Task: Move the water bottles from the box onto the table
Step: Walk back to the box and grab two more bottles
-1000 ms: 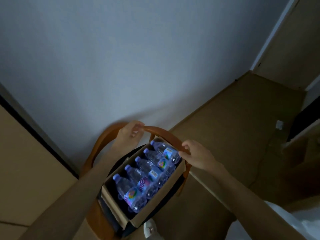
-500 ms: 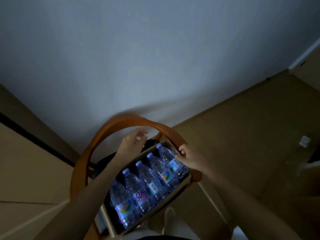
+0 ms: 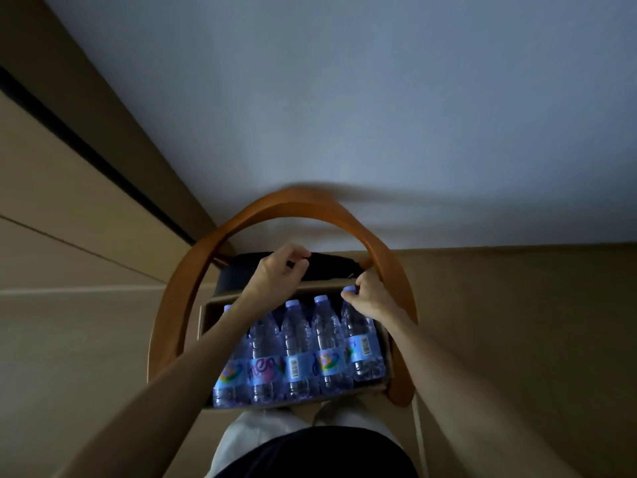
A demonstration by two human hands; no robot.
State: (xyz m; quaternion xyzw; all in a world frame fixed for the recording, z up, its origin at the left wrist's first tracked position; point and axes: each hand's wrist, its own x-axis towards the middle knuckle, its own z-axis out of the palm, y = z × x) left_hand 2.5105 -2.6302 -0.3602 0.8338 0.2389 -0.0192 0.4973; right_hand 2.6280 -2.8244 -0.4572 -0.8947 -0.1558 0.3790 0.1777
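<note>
Ribbed clear plastic bottles (image 3: 296, 343) in cardboard box (image 3: 206, 313), right hand (image 3: 367, 298) grip pinching a cap (image 3: 349, 289), left hand (image 3: 281, 270) loosely curled

Water bottles (image 3: 296, 350) lie side by side in the box (image 3: 206, 313) on the chair (image 3: 275, 205).

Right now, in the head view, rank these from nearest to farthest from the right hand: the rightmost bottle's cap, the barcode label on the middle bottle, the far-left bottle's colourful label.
1. Pale blue cap of the rightmost bottle: at the right hand's fingertips.
2. Barcode label on the middle clear plastic bottle: lower, toward the centre.
3. Colourful label on the far-left bottle: beside the left forearm.
</note>
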